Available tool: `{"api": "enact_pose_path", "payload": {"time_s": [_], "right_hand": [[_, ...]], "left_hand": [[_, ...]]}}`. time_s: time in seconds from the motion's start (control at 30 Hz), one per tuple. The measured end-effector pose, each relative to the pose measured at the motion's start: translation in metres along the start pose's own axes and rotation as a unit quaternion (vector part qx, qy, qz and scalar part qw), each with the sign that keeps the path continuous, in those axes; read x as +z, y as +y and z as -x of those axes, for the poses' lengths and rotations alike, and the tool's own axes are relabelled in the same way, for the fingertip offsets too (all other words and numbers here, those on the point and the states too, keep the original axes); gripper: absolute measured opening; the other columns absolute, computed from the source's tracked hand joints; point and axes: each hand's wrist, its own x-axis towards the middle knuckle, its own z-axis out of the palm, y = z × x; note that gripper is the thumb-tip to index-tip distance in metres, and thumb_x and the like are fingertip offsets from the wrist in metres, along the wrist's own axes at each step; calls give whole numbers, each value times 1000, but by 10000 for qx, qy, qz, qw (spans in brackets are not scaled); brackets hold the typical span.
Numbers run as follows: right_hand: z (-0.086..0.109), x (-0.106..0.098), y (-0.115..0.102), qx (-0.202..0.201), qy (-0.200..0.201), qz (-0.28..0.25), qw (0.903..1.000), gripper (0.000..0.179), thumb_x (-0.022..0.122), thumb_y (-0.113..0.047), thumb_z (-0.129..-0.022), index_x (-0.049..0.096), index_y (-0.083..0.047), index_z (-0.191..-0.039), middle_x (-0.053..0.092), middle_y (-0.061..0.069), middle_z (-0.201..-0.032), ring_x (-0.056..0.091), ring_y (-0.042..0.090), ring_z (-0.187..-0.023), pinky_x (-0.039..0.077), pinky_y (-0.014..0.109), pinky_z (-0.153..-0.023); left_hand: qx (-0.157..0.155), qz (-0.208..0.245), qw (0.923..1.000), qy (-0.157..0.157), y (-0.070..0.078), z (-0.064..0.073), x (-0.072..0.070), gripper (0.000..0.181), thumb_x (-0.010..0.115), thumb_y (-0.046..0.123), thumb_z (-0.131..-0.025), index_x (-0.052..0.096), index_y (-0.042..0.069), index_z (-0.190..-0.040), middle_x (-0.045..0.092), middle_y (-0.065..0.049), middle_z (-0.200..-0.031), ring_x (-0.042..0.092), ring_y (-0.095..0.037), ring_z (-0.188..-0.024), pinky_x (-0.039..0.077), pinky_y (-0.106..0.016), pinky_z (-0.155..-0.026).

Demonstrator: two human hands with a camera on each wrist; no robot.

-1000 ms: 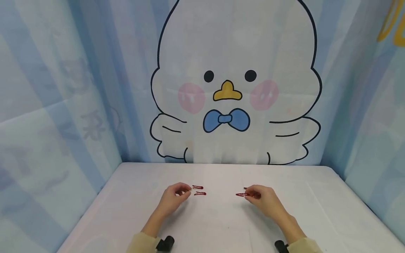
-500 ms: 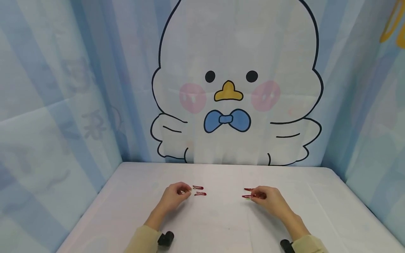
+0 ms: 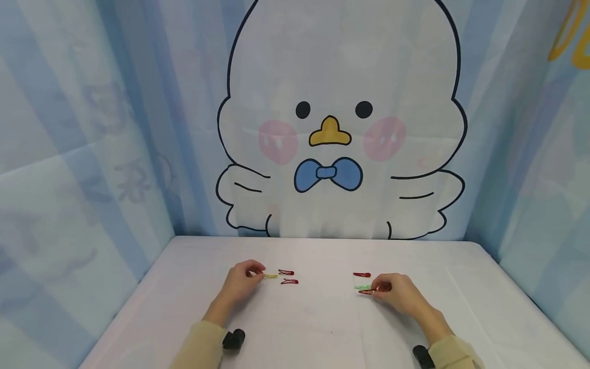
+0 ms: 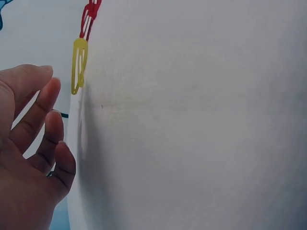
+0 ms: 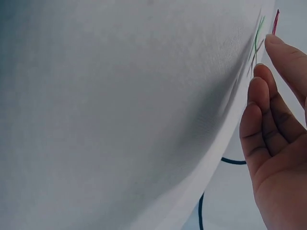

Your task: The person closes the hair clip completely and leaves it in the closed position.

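My left hand (image 3: 244,279) is beside a yellow snap hair clip (image 3: 270,276) on the white table. In the left wrist view, a small gap separates its curved fingers from the yellow clip (image 4: 79,67). Two red hair clips (image 3: 289,281) lie just right of it. My right hand (image 3: 400,292) pinches a red hair clip (image 3: 366,292) between thumb and fingers; in the right wrist view that clip (image 5: 276,23) sticks up past the thumb tip. Right by it lies a green hair clip (image 3: 362,287), with another red clip (image 3: 361,274) farther back.
The white-covered table (image 3: 322,328) ends at a curtain (image 3: 341,215) printed with a cartoon chick. Blue striped curtains (image 3: 83,169) stand at both sides. A black wrist camera (image 3: 234,339) sits by the left sleeve.
My left hand has drawn back leftward, and the yellow clip now shows. The right hand has moved right and nearer with the red clip, uncovering the green clip and the back red one.
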Motion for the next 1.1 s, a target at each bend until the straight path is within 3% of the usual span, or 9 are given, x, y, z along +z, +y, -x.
{"api": "enact_pose_path", "payload": {"time_s": [0.37, 0.6, 0.9, 1.1], "right_hand": [[0, -1, 0, 266, -322, 16, 9991, 14, 81, -6, -81, 70, -14, -84, 55, -6, -72, 48, 13, -68, 40, 29, -63], [1, -2, 0, 389, -382, -10, 9985, 15, 82, -7, -82, 69, -13, -87, 53, -4, -73, 48, 16, -69, 39, 29, -62], [7, -9, -5, 699, -228, 43, 9973, 12, 80, -13, -85, 70, -13, -92, 55, -2, -77, 49, 17, -71, 41, 31, -63], [7, -15, -10, 887, -160, 84, 9959, 13, 78, -14, -87, 71, -12, -97, 56, -1, -81, 50, 18, -76, 43, 33, -66]], "left_hand": [[-169, -275, 9994, -114, -5, -9, -3, 12, 71, 0, -89, 70, 6, -100, 65, -1, -91, 54, -19, -81, 47, -38, -76], [-68, -402, 9990, -189, -8, -15, -2, 12, 70, -2, -88, 70, 6, -97, 65, -1, -89, 55, -19, -81, 47, -39, -78], [29, -608, 9975, -360, -11, -21, 1, 13, 72, -3, -87, 70, 7, -96, 64, 0, -89, 55, -17, -80, 47, -39, -79], [-94, -736, 9962, -466, -10, -22, 2, 10, 73, 1, -89, 70, 8, -94, 63, 0, -89, 54, -17, -80, 47, -39, -77]]}}
